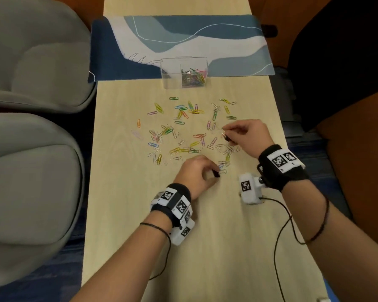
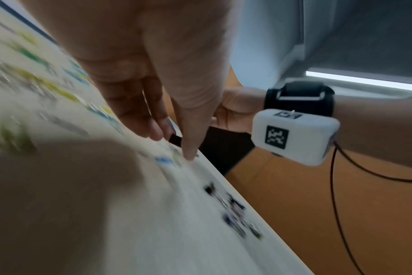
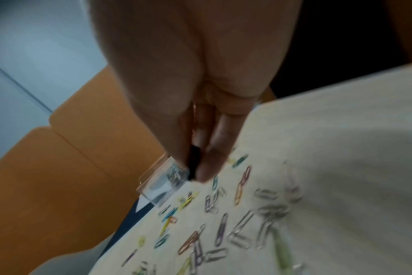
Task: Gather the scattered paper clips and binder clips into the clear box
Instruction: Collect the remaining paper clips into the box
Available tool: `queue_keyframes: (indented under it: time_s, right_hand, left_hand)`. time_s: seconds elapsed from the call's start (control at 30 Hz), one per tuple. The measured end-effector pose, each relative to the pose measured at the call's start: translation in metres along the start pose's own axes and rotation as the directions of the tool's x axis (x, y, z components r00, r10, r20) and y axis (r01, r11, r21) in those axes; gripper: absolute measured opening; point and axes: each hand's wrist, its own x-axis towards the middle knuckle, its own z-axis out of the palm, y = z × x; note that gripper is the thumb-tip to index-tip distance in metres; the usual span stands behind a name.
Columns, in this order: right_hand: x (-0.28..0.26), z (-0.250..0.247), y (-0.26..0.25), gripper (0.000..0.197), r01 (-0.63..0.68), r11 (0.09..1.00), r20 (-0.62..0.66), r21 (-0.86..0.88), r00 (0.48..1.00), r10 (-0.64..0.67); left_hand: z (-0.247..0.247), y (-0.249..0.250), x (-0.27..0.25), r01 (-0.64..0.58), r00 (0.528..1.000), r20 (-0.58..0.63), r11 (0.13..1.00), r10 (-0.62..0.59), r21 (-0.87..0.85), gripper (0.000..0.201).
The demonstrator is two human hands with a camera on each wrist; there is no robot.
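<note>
Several coloured and silver paper clips lie scattered across the middle of the pale wooden table. The clear box stands beyond them, with a heap of clips in its right compartment. My left hand pinches a small black binder clip at the near edge of the scatter; the same binder clip shows between the fingertips in the left wrist view. My right hand pinches another black binder clip, seen between its fingertips in the right wrist view.
A blue and white mat lies under the box's far side. Grey chairs stand to the left of the table. Cables trail from the wrist cameras over the near table.
</note>
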Motion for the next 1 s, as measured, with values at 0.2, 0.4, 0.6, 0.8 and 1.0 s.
queue_keyframes:
  time_s: [0.2,0.4,0.6,0.8,1.0]
  right_hand:
    - [-0.068,-0.032,0.044,0.007,-0.227,0.876,0.015,-0.427,0.966,0.258]
    - [-0.091,-0.022,0.063,0.011,-0.280,0.799,0.029,-0.532,0.937,0.347]
    - [-0.071,-0.015,0.051,0.004,-0.203,0.804,-0.076,-0.559,0.978,0.194]
    - [-0.031,0.011,0.051,0.045,-0.027,0.799,-0.043,-0.600,0.999,0.002]
    - [-0.031,0.033,0.058,0.055,0.008,0.743,0.043,-0.669,0.999,0.028]
  left_hand:
    - [0.045,0.022,-0.010,0.008,0.983,0.185,0.998,0.002,-0.056,0.025]
    - [0.057,0.023,-0.017,-0.056,0.971,0.233,0.998,0.045,0.038,0.033]
    - [0.013,-0.009,-0.033,0.095,0.975,-0.207,0.992,-0.075,0.085,0.043]
    - [-0.025,-0.049,-0.067,0.406,0.843,-0.382,0.914,-0.378,-0.009,0.096]
    - [-0.010,-0.050,-0.077,0.439,0.761,-0.404,0.861,-0.508,-0.256,0.106]
